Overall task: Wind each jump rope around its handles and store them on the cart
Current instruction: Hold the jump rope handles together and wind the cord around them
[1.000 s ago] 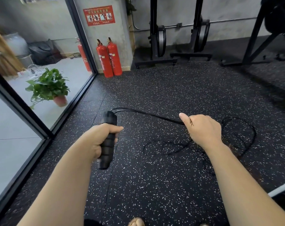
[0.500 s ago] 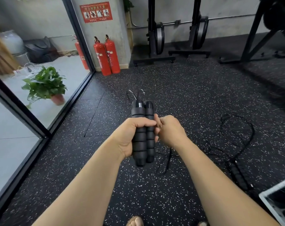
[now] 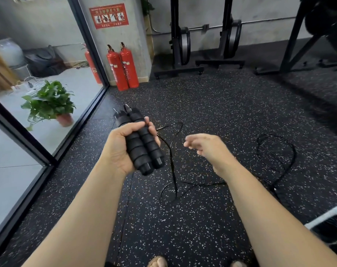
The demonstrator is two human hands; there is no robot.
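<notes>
Two black ribbed foam handles of a jump rope are gripped side by side in the left hand, the thumb laid across them and the fingertips wrapped round from behind, above a black speckled rubber floor. The handles are held tilted, their capped ends turned toward the near right. The thin black rope is seen hanging loose just right of the handles and trailing down to the floor, where it is left in slack curves nearer than the hands. The right hand is held apart from the rope, to its right, with the fingers loosely extended and blurred; nothing is seen in its grasp. A second black jump rope is spread in open loops on the floor farther right. A white bar is cut off by the near right edge. At far left, two red fire extinguishers are stood against a grey pillar, and a green potted plant is seen behind a glass wall.
</notes>
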